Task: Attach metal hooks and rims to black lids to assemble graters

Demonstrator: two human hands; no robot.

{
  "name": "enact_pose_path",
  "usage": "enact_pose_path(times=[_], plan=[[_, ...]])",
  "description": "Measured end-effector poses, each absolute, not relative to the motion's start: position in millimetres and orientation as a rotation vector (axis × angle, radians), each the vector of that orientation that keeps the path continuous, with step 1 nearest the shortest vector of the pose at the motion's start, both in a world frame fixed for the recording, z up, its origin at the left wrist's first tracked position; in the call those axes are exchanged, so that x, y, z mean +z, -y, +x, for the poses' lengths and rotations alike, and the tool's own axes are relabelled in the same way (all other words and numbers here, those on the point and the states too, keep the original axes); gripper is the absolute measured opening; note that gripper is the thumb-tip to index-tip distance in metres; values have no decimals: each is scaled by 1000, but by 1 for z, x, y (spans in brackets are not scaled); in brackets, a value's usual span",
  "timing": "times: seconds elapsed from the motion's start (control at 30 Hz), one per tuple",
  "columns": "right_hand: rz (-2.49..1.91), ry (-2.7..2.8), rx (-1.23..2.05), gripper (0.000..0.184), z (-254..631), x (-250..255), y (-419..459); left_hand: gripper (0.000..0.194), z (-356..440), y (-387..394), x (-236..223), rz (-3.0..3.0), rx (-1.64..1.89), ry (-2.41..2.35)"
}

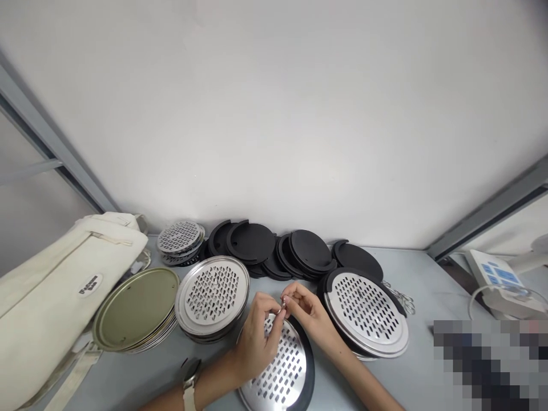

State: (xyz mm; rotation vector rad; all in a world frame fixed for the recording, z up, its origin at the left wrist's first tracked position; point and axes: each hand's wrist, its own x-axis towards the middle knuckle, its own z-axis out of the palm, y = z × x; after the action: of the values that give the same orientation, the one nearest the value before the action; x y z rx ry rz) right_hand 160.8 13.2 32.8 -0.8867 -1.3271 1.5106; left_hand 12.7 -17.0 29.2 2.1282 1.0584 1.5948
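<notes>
My left hand [258, 338] and my right hand [311, 315] meet fingertip to fingertip, each pinching a small shiny metal piece [281, 309] too small to name. Right below them is a silver slotted grater disc [280, 374] with a black rim along its right side. Part of that disc is hidden by my left hand. To the right of my right hand sits a stack topped by another slotted disc [366, 308] with a black curved edge. Left of my left hand is a stack topped by a disc with raised grating holes [213, 294].
Black round plates [252, 242] lie piled against the white wall. At the left are a stack of olive-green discs [137, 308], smaller perforated discs [178, 237] and a cream bag [64, 291]. Metal wire rings [405, 299] lie at right, near a white device [496, 274].
</notes>
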Motion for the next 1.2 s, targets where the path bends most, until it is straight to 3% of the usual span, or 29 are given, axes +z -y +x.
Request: enact_pose_path(times=[0.17,0.4,0.63,0.7,0.77,0.8,0.87,0.93,1.03,1.2], plan=[[-855,1317,1489,21,161,32,-13,16,12,17,28,2123,1561,-998],[-658,1004,1852,11,159,39,-10,14,13,16,27,2260,1577,-1094],[-780,986,1761,23,157,44,10,27,-1,31,56,2571,1729,-853],[-800,1012,1762,30,162,42,23,25,-10,42,62,2711,1605,-705],[-853,1100,1738,33,170,38,36,21,-20,54,63,2935,1265,-616],[-896,1170,1700,35,175,35,42,26,-25,60,60,2998,1062,-623],[-994,1287,1613,40,186,29,55,58,-35,71,51,2997,585,-690],[-1179,1374,1457,42,196,23,66,80,-43,79,37,2910,441,-872],[-1438,1472,1209,38,203,13,80,84,-52,82,20,2795,448,-1033],[-1567,1549,1208,40,199,7,83,95,-57,71,26,2703,409,-860]])
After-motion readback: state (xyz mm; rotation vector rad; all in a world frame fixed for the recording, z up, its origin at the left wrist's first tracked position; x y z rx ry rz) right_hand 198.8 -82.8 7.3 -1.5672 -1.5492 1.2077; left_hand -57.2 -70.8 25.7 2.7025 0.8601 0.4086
